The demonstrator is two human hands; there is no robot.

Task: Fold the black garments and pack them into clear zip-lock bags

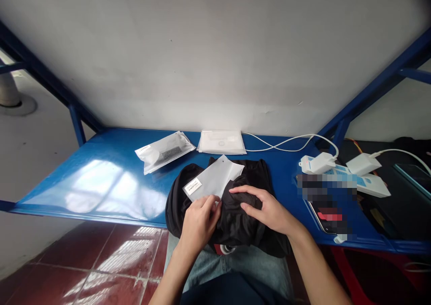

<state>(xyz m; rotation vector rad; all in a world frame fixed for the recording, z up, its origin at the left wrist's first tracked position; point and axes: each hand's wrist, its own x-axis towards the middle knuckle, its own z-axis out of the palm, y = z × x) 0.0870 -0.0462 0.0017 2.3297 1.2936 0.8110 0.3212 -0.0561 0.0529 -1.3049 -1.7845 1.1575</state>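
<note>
A black garment (pixel 235 226) lies bunched at the near edge of the blue table (pixel 111 179), partly over my lap. On top of it rests a frosted plastic bag (pixel 215 179) with a white label. My left hand (pixel 200 222) pinches the near edge of that bag. My right hand (pixel 266 208) presses flat on the black fabric just right of the bag, fingers spread.
A filled plastic bag (pixel 164 151) lies at the back left and a stack of flat white bags (pixel 221 142) at the back centre. White chargers and cables (pixel 323 161) and a phone (pixel 328 217) sit to the right. A grey wall stands behind.
</note>
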